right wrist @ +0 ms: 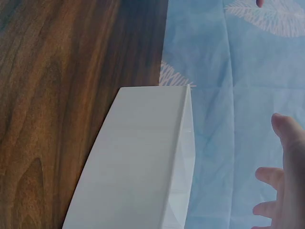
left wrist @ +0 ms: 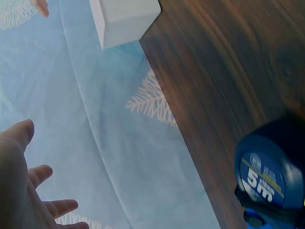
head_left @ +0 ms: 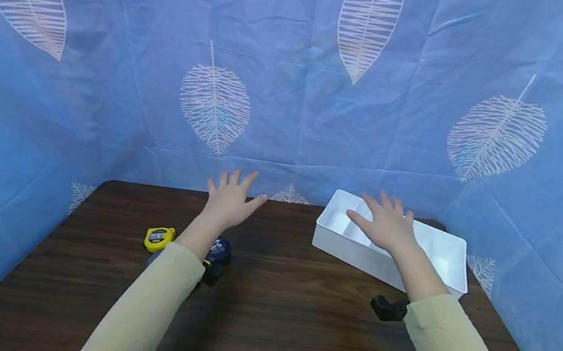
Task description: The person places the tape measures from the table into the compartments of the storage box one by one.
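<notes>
Both hands reach forward with fingers spread, holding nothing. In the head view the left hand (head_left: 228,202) is raised beyond a small group of tape measures. One is a yellow tape measure (head_left: 159,238); another is a dark blue tape measure (head_left: 218,250) marked 5m, which also shows at the lower right of the left wrist view. The left forearm partly hides the group. On the right, the right hand (head_left: 389,223) overlaps a white divided box (head_left: 357,256) in the head view. That box's long side fills the lower middle of the right wrist view.
A dark wood table (head_left: 284,325) carries everything. Behind it and along its sides hangs a blue curtain (head_left: 281,107) with white leaf prints. A black object (head_left: 388,309) shows beside the right sleeve, in front of the box.
</notes>
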Demonstrator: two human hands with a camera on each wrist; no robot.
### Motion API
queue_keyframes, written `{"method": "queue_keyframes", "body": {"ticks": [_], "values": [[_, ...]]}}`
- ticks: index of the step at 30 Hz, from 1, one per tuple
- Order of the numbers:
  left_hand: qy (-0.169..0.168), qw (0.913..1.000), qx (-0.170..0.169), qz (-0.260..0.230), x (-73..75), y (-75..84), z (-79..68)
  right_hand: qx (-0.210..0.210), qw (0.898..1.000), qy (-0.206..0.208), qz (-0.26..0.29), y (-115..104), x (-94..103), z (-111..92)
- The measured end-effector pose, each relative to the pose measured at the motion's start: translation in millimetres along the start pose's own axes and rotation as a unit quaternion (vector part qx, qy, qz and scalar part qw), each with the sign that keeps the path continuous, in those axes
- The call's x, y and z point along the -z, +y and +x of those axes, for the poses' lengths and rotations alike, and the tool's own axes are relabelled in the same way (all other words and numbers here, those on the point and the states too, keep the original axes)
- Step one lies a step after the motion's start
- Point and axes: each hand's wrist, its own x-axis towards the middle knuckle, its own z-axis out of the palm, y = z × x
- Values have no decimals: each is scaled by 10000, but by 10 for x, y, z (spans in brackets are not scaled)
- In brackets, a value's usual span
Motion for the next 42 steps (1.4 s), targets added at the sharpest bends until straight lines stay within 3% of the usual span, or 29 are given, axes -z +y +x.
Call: {"method": "queue_keyframes", "body": {"ticks": [23,36,42], "values": [[574,9905,-537,-1131,-294,306,17,-166,9979,541,323,326,25,-260],[492,9762,-556,-2036,-596,403,-2,-284,9914,936,865,648,-53,-415],[277,9686,-514,-2416,-722,475,-8,-276,9871,1127,1105,790,-78,-492]]}}
